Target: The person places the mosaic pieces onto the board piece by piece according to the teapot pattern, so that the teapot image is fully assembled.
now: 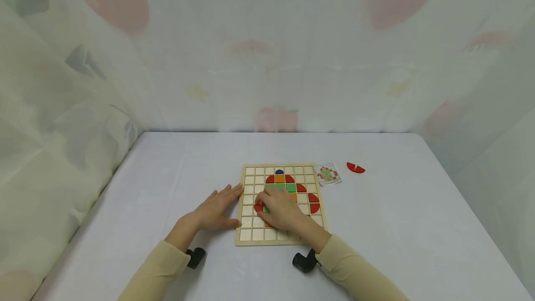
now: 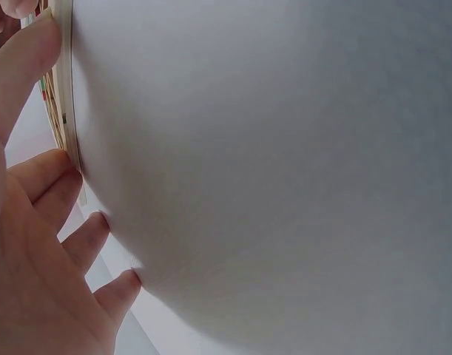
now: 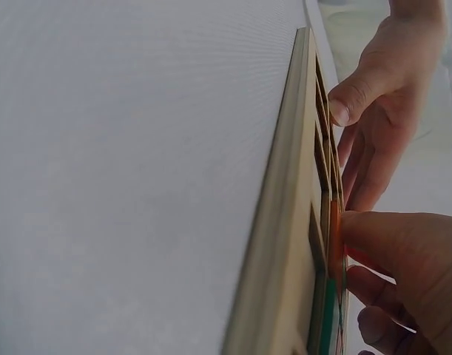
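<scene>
A wooden grid board (image 1: 245, 234) lies on the table with red, green, orange and blue pieces in its cells. My left hand (image 1: 215, 210) is spread at the board's left edge, thumb and fingertips touching the wooden frame (image 2: 63, 89). Over the left middle of the board, my right hand (image 1: 284, 210) pinches a small red piece (image 3: 368, 259), mostly covered by the fingers. Just below those fingertips sits another red quarter-round piece (image 1: 258, 208). An orange piece (image 3: 335, 237) shows under the right thumb in the right wrist view. The right hand hides several cells.
A small printed pattern card (image 1: 328, 174) lies by the board's upper right corner. Farther right are two loose red pieces (image 1: 355, 167) on the white table (image 1: 388, 226). Black wrist cameras (image 1: 304, 263) hang below both wrists. A patterned curtain (image 1: 334, 82) stands behind the table.
</scene>
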A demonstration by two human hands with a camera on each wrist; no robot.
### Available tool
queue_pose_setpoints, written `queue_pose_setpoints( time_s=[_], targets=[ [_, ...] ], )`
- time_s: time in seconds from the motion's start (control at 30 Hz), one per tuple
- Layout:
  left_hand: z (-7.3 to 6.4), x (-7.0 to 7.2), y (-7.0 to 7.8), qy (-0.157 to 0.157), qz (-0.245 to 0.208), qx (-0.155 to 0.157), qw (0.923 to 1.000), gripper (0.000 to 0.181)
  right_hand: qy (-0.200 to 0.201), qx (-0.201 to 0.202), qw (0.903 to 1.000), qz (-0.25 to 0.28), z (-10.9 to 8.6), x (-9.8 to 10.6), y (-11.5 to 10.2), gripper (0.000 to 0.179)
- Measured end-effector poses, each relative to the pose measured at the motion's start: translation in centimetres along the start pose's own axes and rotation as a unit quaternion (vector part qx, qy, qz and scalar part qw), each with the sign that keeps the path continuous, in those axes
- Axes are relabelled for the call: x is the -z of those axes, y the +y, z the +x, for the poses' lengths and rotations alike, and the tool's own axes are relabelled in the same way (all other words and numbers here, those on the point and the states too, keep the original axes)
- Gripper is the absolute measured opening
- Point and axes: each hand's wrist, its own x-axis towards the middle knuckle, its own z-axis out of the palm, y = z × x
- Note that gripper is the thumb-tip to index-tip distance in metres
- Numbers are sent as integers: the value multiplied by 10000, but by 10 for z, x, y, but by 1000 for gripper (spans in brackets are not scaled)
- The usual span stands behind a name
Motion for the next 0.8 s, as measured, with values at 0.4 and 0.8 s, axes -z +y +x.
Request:
queue_pose_setpoints(
  time_s=[0.4,0.8],
  targets=[
    [0,0,0,9,27,16,10000,88,96,-3,9997,220,-1,1,4,21],
    [1,-2,-2,-1,149,18,9999,87,983,-339,9918,746,-22,27,54,16]
  ],
)
